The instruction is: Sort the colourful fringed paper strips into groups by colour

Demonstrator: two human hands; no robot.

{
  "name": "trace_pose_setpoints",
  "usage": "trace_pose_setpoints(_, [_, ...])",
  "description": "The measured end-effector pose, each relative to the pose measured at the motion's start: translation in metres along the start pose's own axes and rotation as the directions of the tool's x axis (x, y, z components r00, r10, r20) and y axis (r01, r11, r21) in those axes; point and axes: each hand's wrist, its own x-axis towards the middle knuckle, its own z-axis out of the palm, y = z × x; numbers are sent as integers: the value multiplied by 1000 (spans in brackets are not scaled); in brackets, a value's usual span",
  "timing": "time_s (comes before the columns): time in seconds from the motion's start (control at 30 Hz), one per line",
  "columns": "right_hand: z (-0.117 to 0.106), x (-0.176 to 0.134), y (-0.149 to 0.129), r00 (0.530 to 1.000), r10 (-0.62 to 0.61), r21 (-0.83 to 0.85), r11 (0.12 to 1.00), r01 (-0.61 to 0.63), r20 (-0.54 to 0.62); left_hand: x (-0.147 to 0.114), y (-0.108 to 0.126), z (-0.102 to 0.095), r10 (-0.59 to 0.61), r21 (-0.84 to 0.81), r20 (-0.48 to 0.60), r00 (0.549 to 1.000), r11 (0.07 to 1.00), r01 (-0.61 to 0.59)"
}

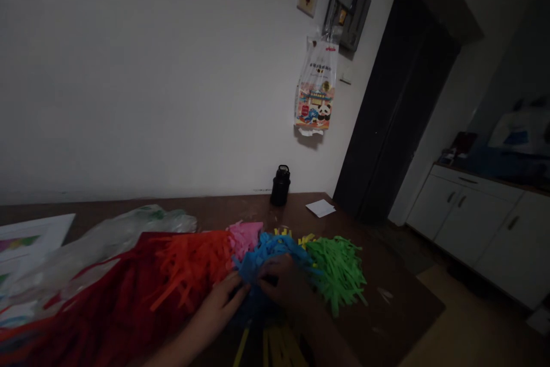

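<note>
My left hand (226,292) and right hand (281,281) press into the blue paper strips (268,252) on the bench (387,298), between orange strips (193,264) and green strips (337,267).

A black bottle (280,185) stands at the far edge of a dark wooden tabletop (399,292), near a white slip of paper (320,208). Crumpled clear plastic (112,238) and a white-framed picture (30,238) lie at the left. On the pale wall, a printed plastic bag (315,89) hangs below a grey wall box (346,9). White cabinets (476,224) line the dim room at right.
</note>
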Motion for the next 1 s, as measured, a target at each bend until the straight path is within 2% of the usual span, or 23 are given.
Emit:
trace_pose_setpoints(0.2, [10,1,4,996,60,-177,982,-71,-69,1,4,-1,11,10,8,1000,1000,-11])
trace_pose_setpoints(0.37, [8,2,4,998,55,-229,971,-62,-38,1,3,-1,30,27,8,1000,999,-31])
trace_pose_setpoints(0.53, [5,1,-1,1000,-7,-200,980,12,30,0,3,0,36,44,4,999,998,-36])
trace_pose_setpoints(0.77, [0,-2,-11,1000,4,-119,993,-6,-18,-1,-2,-1,45,62,1,999,997,-45])
trace_pose_setpoints(1.0, [3,-1,-6,1000,18,-76,997,-20,-20,-1,-8,2,66,66,7,998,996,-67])
